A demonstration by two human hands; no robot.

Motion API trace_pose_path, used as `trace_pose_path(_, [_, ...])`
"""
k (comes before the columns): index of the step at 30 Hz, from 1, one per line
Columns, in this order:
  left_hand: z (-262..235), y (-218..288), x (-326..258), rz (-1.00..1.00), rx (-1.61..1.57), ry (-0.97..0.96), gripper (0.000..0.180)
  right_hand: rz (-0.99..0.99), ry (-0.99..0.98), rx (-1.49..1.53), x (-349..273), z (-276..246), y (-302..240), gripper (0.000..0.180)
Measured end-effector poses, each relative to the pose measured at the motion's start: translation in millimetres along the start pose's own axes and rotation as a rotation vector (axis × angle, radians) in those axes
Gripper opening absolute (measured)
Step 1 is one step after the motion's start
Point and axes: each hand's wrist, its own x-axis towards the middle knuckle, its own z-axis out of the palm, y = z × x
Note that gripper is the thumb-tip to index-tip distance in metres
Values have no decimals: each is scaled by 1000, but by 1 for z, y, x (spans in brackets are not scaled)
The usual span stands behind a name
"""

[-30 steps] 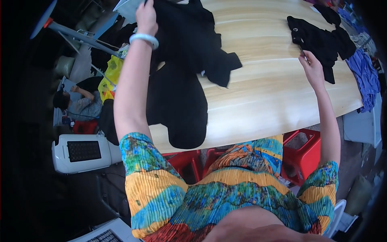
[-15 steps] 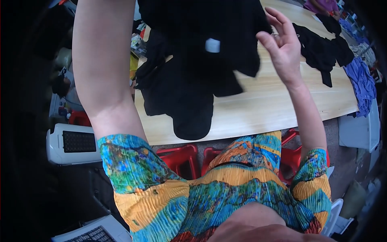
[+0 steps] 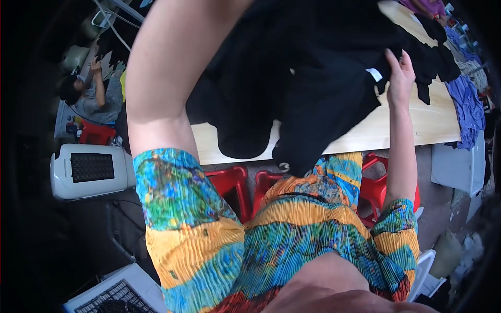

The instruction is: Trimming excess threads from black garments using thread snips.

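Note:
A black garment (image 3: 318,88) with a small white label (image 3: 374,74) hangs spread above the wooden table, its lower part drooping past the near edge. At the garment's right side, beside the label, my right hand (image 3: 401,83) has its fingers closed on the cloth. My left arm reaches up and across the top left; its hand lies beyond the upper edge of the view. Under and beside the raised cloth, another black piece (image 3: 242,141) rests on the table, partly covered.
The wooden table (image 3: 417,125) bears more black garments (image 3: 436,62) at right; purple cloth (image 3: 467,109) drapes over its right end by a pale bin (image 3: 459,169). Red stools (image 3: 229,185) stand below the near edge. Another person (image 3: 94,96) sits at left behind a white machine (image 3: 91,172).
The black garment has swung lower and spread to the right, its label moving right with it. My right hand has gone from open to closed on its edge. A person has come into view at left.

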Motion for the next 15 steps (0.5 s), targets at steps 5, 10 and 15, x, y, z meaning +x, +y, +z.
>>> trace_pose_path(5, [-54,-128,-9,-231,113,-212,29,124,-81,-1283,18,-149,96,34])
trace_pose_path(10, [-112,-271,-79,-280,587,-127,30,181,-93,-1208,-29,-140,88,24])
trace_pose_path(15, [-58,-286,-105,8,972,-161,47,49,-217,-956,-49,-92,71,19])
